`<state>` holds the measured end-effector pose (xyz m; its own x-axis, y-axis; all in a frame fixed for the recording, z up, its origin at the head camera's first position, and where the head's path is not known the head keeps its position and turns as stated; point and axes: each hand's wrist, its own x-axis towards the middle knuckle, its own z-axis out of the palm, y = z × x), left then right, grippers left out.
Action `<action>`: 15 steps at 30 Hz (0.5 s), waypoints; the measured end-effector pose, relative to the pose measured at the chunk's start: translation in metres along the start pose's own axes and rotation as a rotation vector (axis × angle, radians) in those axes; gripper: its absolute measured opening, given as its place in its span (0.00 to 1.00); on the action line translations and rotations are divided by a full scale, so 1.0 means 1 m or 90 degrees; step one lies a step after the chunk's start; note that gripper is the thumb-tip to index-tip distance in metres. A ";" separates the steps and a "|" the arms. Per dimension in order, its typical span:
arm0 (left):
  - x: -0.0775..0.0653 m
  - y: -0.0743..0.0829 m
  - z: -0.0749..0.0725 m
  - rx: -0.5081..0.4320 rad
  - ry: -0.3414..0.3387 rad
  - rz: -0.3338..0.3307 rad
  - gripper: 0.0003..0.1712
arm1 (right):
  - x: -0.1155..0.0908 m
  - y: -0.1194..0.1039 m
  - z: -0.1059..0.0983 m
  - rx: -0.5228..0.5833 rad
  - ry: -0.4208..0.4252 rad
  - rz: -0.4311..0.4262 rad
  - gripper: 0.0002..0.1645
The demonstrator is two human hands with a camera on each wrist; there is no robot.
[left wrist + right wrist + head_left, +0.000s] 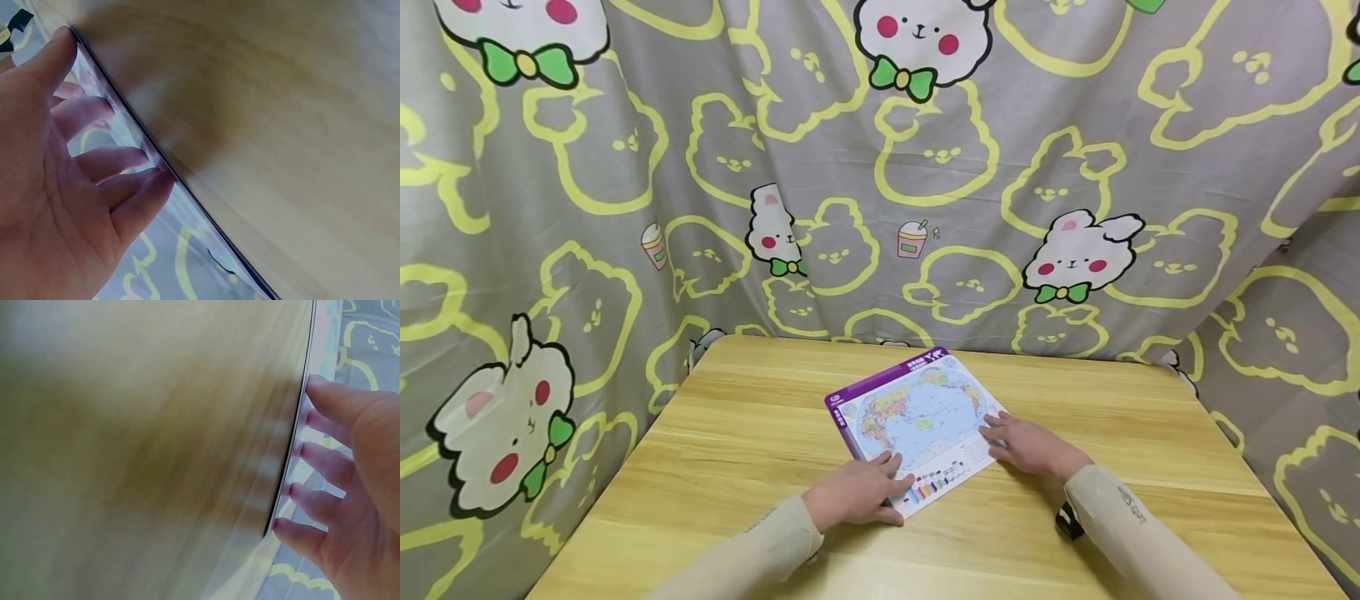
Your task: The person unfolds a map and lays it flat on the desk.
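Observation:
A thin, flat world map (pixel 925 417) with a purple band along its far edge lies turned at an angle on the wooden table. My left hand (pixel 857 493) rests at its near left side, fingers spread over the printed surface and thumb at the corner. On the right edge, the fingertips of my right hand (pixel 1030 444) touch the map. Seen from the left wrist, the left hand (pixel 75 169) has its fingertips on the glossy face beside the dark edge. The right wrist view shows the right hand (pixel 350 475) with fingertips lined up along the map's edge.
The light wooden table (pixel 715 433) stretches out around the map. A grey curtain (pixel 820 125) with cartoon rabbits and yellow outlines hangs behind the table and on both sides. Something black (pixel 1067 521) shows under the right sleeve near the wrist.

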<state>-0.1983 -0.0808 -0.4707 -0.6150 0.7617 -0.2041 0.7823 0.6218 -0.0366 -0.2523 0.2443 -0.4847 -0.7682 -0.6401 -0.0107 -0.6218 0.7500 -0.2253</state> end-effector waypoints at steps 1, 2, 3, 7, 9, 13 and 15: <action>0.001 0.001 -0.001 -0.001 -0.002 -0.001 0.38 | 0.001 0.001 0.000 0.003 0.000 0.000 0.25; 0.001 0.002 -0.001 0.001 -0.002 -0.001 0.38 | 0.001 0.002 0.000 0.005 -0.001 0.003 0.25; 0.002 0.003 -0.001 0.003 -0.003 -0.001 0.38 | 0.002 0.002 -0.001 0.009 0.000 0.004 0.25; 0.005 0.005 0.000 0.029 0.008 0.004 0.39 | 0.006 0.006 0.000 0.008 0.006 0.001 0.25; 0.007 0.007 0.001 0.042 0.015 0.008 0.39 | 0.008 0.009 0.000 0.006 0.008 0.003 0.25; 0.011 0.011 0.001 0.046 0.017 0.010 0.40 | 0.011 0.013 0.002 0.000 0.004 0.009 0.26; 0.012 0.012 0.000 0.040 0.013 0.007 0.40 | 0.012 0.015 0.003 -0.005 0.005 0.010 0.26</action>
<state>-0.1959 -0.0643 -0.4740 -0.6081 0.7719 -0.1854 0.7930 0.6015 -0.0965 -0.2705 0.2471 -0.4910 -0.7787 -0.6273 -0.0059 -0.6113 0.7609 -0.2178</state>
